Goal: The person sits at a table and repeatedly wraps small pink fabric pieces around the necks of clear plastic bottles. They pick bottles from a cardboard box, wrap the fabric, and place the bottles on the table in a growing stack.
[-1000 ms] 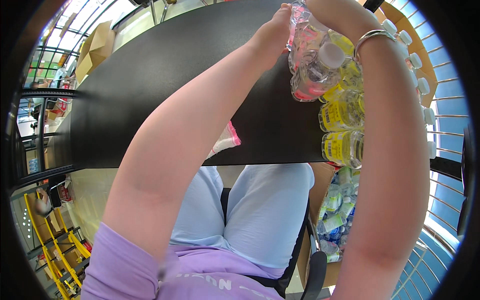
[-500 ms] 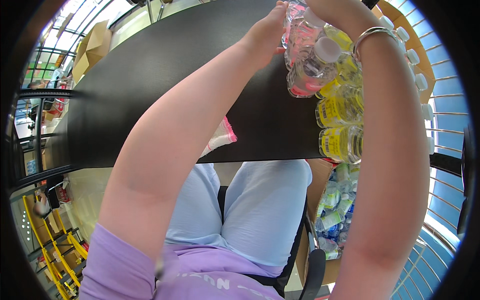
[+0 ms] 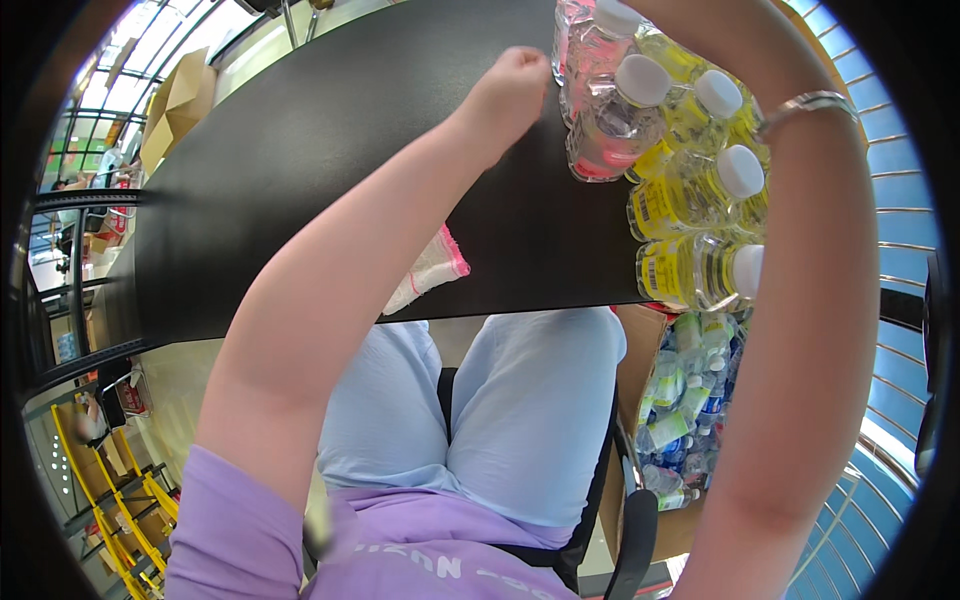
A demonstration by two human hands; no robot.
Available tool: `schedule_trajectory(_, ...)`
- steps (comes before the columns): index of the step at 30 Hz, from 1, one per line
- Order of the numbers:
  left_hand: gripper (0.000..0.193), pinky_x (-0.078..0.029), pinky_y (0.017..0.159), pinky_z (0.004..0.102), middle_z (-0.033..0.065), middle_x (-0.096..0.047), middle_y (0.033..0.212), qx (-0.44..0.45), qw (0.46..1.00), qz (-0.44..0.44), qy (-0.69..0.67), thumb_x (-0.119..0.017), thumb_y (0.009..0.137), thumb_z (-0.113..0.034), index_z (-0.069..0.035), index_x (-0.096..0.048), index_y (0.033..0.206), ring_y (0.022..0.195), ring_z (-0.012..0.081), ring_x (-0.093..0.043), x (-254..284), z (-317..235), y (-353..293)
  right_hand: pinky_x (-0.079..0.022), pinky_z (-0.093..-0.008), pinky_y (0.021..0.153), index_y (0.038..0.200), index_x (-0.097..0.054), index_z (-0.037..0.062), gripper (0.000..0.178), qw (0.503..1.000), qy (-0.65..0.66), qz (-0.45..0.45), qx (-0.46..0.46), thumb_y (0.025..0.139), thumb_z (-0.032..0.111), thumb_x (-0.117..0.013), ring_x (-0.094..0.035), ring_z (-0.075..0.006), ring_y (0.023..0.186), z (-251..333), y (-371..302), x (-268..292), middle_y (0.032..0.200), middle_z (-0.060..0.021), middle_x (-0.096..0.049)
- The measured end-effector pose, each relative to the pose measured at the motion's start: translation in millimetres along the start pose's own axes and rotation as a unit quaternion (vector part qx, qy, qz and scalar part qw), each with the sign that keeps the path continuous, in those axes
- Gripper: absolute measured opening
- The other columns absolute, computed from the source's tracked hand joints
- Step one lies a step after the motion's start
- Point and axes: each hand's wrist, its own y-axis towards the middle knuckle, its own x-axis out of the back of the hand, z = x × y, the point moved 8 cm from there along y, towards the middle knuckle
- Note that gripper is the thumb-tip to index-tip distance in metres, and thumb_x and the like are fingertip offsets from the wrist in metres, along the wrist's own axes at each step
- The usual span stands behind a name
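Observation:
My left hand is closed in a fist over the table, just left of the bottles; anything inside it is hidden. Beside it stands a clear bottle with a pink label and white cap, with more pink-labelled ones behind it. Yellow-labelled bottles with white caps line the table's right side. Around them bends my right arm, wearing a silver bracelet; the hand itself lies beyond the upper edge, out of sight. A white cloth with a pink edge lies partly under my left forearm.
The black table spans the space before my knees. A cardboard box of plastic bottles sits at the lower right, beside my chair's armrest. Wire racking runs along the right; an open cardboard box stands far left.
My left hand has drawn away from the pink-labelled bottles, slightly left and nearer, fingers now curled. My right forearm has shifted right, uncovering white caps of yellow-labelled bottles.

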Motion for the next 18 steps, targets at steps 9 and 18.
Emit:
schedule_trajectory(9, 0.054, -0.040, 0.090, 0.0319, 0.0145, -0.049, 0.116, -0.043, 0.974, 0.107, 0.194, -0.054, 0.079, -0.014, 0.000, -0.034, 0.127, 0.107, 0.0219, -0.049, -39.5, 20.6, -46.8, -0.047, -0.0345, 0.072, 0.087, -0.065, 0.0045, 0.033, 0.984, -0.158, 0.057, 0.059, 0.069, 0.031, -0.059, -0.061, -0.0273, 0.078, 14.9, -44.7, -0.9, 0.082, -0.0143, -0.064)
schedule_trajectory(18, 0.065, -0.045, 0.082, 0.0339, 0.0211, -0.052, 0.107, -0.080, 0.977, 0.036, 0.194, -0.069, 0.073, -0.036, 0.006, -0.043, 0.115, 0.097, 0.0269, -0.054, -38.0, 30.4, -37.1, -0.047, -0.0350, 0.072, 0.087, -0.065, 0.0042, 0.029, 0.984, -0.168, 0.059, -0.022, 0.072, 0.028, -0.058, -0.061, -0.0272, 0.079, 22.1, -54.7, 6.3, 0.083, -0.0154, -0.063)
